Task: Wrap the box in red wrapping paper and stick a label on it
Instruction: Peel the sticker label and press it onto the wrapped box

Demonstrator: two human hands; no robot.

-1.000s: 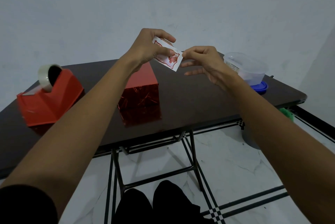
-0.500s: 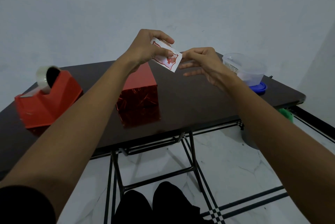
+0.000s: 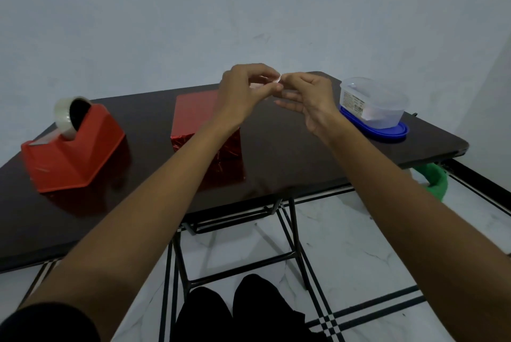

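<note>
The box [image 3: 193, 117], wrapped in shiny red paper, stands on the dark table [image 3: 290, 153], partly behind my left forearm. Both hands are raised above the table just right of the box. My left hand [image 3: 243, 92] pinches the small white label [image 3: 273, 80] between thumb and fingers. My right hand [image 3: 307, 95] pinches the label's right edge with thumb and forefinger, its other fingers spread. The label is mostly hidden by the fingers.
A red tape dispenser [image 3: 72, 148] with a roll of clear tape [image 3: 67, 115] sits at the table's left. A clear plastic tub [image 3: 373, 101] stands on a blue lid [image 3: 387, 131] at the right. Below are the metal table legs, white tiled floor and a green object [image 3: 434, 178].
Both hands have come lower and closer together. The label, seen face-on before, is now turned edge-on and mostly covered by my fingers.
</note>
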